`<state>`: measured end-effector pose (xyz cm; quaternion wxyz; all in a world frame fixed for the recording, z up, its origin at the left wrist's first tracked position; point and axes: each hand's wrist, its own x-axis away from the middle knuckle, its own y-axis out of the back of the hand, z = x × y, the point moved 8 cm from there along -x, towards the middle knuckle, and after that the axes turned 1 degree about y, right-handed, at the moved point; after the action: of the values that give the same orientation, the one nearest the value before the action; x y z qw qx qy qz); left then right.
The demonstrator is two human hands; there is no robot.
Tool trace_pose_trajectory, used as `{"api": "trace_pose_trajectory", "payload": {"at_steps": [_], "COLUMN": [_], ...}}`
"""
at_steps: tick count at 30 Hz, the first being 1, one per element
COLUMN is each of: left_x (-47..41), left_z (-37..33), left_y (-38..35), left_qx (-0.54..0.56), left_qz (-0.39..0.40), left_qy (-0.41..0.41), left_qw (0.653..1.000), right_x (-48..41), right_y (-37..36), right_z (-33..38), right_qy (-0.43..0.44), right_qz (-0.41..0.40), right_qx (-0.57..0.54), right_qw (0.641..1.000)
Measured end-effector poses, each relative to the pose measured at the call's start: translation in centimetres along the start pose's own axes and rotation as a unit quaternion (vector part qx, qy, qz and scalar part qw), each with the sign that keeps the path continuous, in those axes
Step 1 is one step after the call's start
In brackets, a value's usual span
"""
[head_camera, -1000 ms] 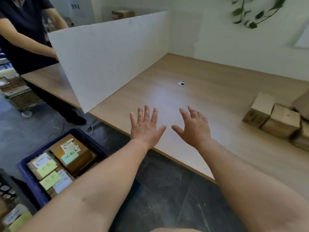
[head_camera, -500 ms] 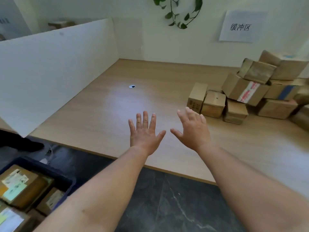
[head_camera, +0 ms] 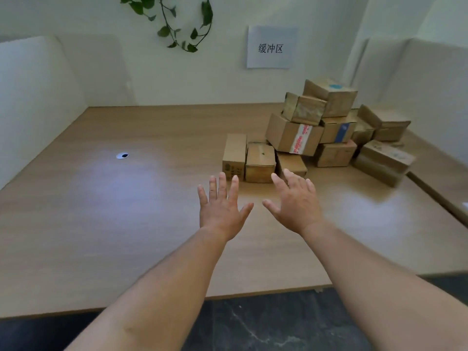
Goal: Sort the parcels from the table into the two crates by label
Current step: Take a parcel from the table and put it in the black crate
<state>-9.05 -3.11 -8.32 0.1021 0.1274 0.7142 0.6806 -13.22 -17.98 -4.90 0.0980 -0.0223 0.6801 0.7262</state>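
A pile of several brown cardboard parcels [head_camera: 326, 130] sits at the back right of the wooden table [head_camera: 126, 224]. Nearest me stand two small parcels side by side, one narrow [head_camera: 234, 155] and one squarer [head_camera: 260, 163]. A bigger parcel with red-and-white tape [head_camera: 293, 136] leans above them. My left hand [head_camera: 221, 209] and my right hand [head_camera: 295, 203] are stretched out over the table with fingers spread, holding nothing. Their fingertips are just short of the two nearest parcels. No crate is in view.
White partition boards stand along the left side [head_camera: 30, 105] and the right side [head_camera: 425, 84] of the table. A paper sign [head_camera: 271, 46] and a trailing green plant [head_camera: 177, 24] hang on the back wall. A small cable hole [head_camera: 122, 155] marks the tabletop. Dark floor [head_camera: 266, 325] lies below the front edge.
My view has swung right, away from the blue crate on the floor and the other person. The parcel pile has come into view and both empty hands have reached toward it.
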Motion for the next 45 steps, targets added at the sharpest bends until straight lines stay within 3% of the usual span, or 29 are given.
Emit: {"api": "trace_pose_trajectory", "payload": {"at_steps": [12,18,26,34,40,45], "left_x": [-8.8,-15.0,-24.8,-31.8,-35.1,-36.2], "left_z": [-6.1,-9.8,-16.3,-18.4,-19.5,-20.3], "left_y": [2.3,3.9,6.7,8.8,9.9,9.1], "left_qx": [-0.003,-0.017,0.059,0.139,0.258,0.448], "left_qz": [-0.032,-0.029,-0.032,-0.049,-0.044,0.008], "left_qy": [-0.068,-0.040,-0.008,0.030,0.072,0.103], "left_qw": [0.997,0.999,0.998,0.989,0.963,0.888], "right_x": [-4.6,-9.7,-18.4,-27.1,-31.8,-33.2], "right_y": [1.3,2.2,3.1,3.8,3.4,1.6], "right_z": [-7.8,-14.7,-24.2,-27.7,-27.9,-27.7], "right_qy": [-0.065,-0.061,-0.055,-0.051,-0.079,-0.097], "right_qz": [-0.014,-0.033,-0.057,-0.054,-0.049,-0.016], "right_qx": [0.001,-0.013,-0.037,-0.126,-0.232,-0.345], "right_qw": [0.998,0.998,0.996,0.989,0.968,0.933]}}
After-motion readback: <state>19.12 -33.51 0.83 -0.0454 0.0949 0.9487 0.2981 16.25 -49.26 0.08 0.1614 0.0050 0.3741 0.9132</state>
